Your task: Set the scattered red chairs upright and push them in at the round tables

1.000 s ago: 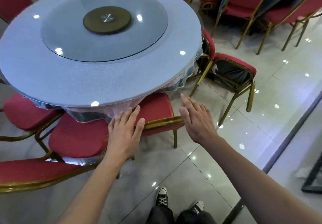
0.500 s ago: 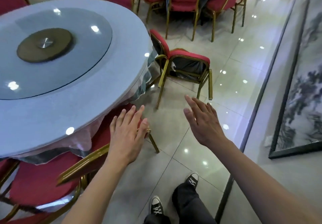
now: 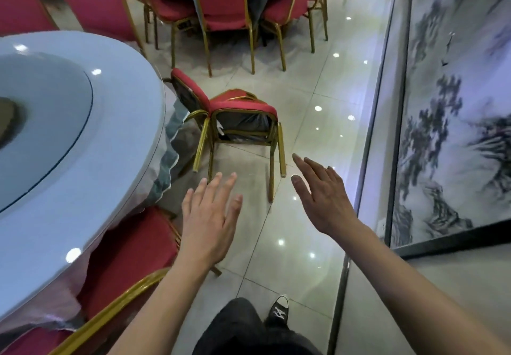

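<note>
Here both hands, left hand [image 3: 208, 216] and right hand [image 3: 322, 197], reach with fingers apart, holding nothing. The tipped chair [image 3: 237, 118] may scrape the table skirt [image 3: 168, 144] if lifted carelessly.

My left hand [image 3: 210, 216] and right hand [image 3: 323, 197] spread flat, holding nothing; tipped red chair [image 3: 243, 108] lies at twelve o'clock.

left hand [image 3: 210, 222] flat, fingers spread | right hand [image 3: 323, 197] flat, empty
</note>
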